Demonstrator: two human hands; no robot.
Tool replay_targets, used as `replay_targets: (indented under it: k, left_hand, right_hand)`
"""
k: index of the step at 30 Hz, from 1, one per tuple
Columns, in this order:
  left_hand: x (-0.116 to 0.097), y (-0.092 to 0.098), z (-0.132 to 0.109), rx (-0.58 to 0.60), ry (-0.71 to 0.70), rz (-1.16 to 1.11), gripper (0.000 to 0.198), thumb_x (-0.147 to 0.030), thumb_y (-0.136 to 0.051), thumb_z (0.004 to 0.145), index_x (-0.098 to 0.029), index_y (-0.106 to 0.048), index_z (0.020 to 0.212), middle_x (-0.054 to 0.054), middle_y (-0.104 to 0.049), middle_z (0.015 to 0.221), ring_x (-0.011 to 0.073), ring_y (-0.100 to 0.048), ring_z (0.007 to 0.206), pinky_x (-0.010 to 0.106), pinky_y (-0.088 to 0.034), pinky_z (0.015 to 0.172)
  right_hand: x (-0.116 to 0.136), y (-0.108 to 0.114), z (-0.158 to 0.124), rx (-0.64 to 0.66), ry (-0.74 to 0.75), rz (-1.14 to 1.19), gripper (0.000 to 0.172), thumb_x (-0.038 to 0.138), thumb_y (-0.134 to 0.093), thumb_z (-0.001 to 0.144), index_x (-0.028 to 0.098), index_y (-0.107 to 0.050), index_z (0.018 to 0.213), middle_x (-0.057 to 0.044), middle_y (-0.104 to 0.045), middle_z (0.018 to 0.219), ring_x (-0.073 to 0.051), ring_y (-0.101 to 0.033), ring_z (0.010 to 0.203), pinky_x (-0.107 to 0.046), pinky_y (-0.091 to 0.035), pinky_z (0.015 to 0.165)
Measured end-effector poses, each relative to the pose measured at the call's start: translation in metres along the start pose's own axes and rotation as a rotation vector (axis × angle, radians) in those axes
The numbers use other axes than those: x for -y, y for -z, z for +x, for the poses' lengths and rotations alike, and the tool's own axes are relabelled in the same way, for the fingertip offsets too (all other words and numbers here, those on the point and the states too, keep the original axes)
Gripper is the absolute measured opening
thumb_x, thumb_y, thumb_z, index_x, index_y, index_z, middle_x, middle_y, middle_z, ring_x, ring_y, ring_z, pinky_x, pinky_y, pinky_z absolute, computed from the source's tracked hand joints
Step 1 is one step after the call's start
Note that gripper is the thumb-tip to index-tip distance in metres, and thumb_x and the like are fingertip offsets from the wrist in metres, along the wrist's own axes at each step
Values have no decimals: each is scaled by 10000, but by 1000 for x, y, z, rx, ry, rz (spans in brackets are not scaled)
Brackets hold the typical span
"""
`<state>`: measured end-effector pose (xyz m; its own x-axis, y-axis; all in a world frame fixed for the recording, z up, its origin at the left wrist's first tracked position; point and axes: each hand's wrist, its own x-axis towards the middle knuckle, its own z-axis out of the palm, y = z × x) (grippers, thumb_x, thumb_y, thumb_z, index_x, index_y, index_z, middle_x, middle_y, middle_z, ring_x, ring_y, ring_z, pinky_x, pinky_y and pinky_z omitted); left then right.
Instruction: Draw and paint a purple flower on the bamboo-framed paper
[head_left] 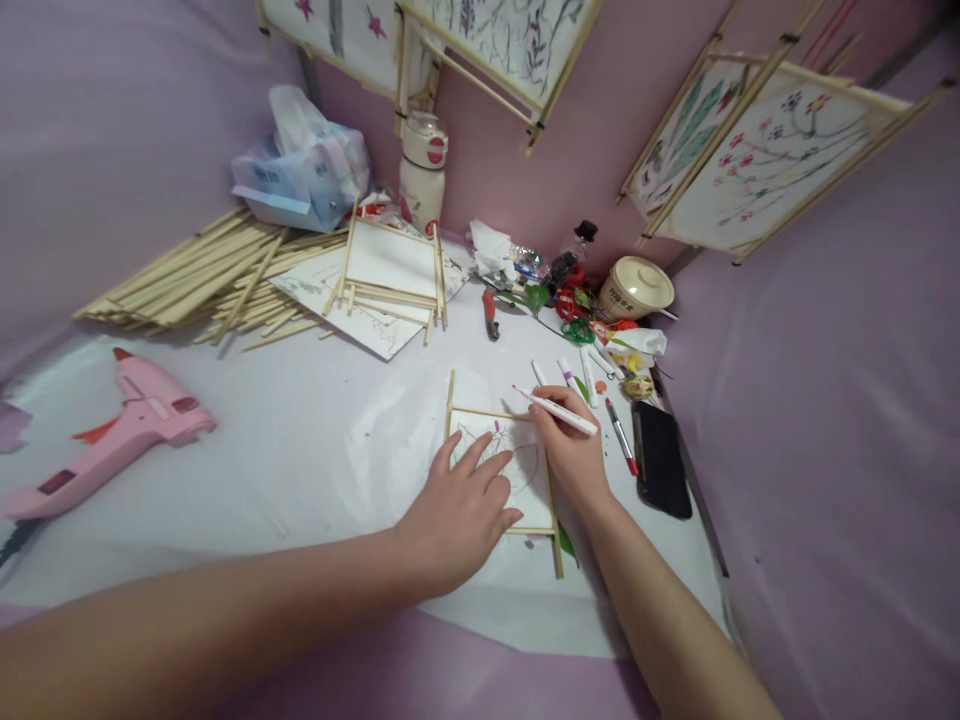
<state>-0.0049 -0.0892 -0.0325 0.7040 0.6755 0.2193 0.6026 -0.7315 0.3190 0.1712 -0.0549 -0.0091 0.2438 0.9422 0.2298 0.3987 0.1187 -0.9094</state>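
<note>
A small wood-stick frame with white paper in it lies on the white-covered table. Thin dark lines and a small pink patch are drawn on the paper. My left hand rests on it with fingers spread, hiding much of the drawing. In my right hand is a white marker, gripped like a pen. Its pinkish tip points up and left, over the frame's top edge and apart from the paper. A green leaf shows from under the frame's lower right corner.
At left lies a pink glue gun; behind it, a pile of wooden sticks and another stick frame. To the right are a black phone, a red-and-white pen and several markers. Red-handled cutters lie farther back.
</note>
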Motion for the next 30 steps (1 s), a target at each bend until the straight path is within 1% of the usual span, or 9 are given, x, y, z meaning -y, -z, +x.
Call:
replay_targets:
  k: [2,4,6,8,11,16,23,30]
  left_hand:
    - [0,0,0,3,0,-4,335,-387,-419,987,-165,-667,957,75,-575,1381,322,-372,1392,578,-228,1118]
    - [0,0,0,5,1,-7,344,-388,-411,990,-160,-667,971,78,-572,1383,322,-374,1390,583,-235,1114]
    - [0,-1,0,6,1,-7,352,-395,-405,991,-159,-666,983,76,-576,1377,321,-371,1392,586,-235,1115]
    - [0,-1,0,7,0,-3,358,-402,-396,994,-164,-664,987,70,-579,1372,320,-363,1397,587,-231,1118]
    - [0,0,0,13,-1,7,365,-401,-379,999,-171,-662,995,65,-581,1368,316,-354,1402,582,-225,1124]
    - [-1,2,1,31,-3,12,361,-397,-378,999,-174,-662,1015,73,-583,1364,317,-349,1405,582,-223,1127]
    - [-1,0,1,26,5,-10,346,-387,-384,997,-174,-655,1021,79,-582,1362,316,-343,1408,584,-209,1135]
    - [-1,0,1,22,-3,-20,354,-389,-381,997,-164,-655,1010,91,-592,1343,326,-344,1404,588,-200,1133]
  right_hand:
    - [3,1,-6,-20,-52,11,93,281,-604,836,209,-626,892,14,-602,771,-142,-542,698,-258,-423,627]
    - [2,1,-13,-67,-59,-5,96,281,-569,850,204,-602,804,31,-554,671,-133,-507,623,-253,-399,578]
    - [-2,-2,-18,-96,-7,-45,124,257,-544,846,202,-566,737,41,-511,619,-124,-466,572,-250,-376,544]
    - [-5,-4,-21,-108,65,-87,103,222,-544,821,206,-538,720,48,-490,613,-118,-441,555,-246,-362,526]
    - [-8,-7,-20,-85,121,-114,85,204,-553,801,211,-513,726,57,-475,613,-111,-428,545,-239,-357,514]
    - [-11,-9,-20,-11,129,-150,91,204,-564,806,212,-511,732,58,-487,620,-103,-437,533,-232,-365,508]
    - [-12,-8,-21,13,154,-171,94,187,-555,804,211,-511,724,58,-503,629,-96,-446,522,-229,-371,505]
    - [-7,-9,-20,34,128,-188,105,204,-554,805,212,-501,714,70,-479,585,-96,-434,505,-225,-361,496]
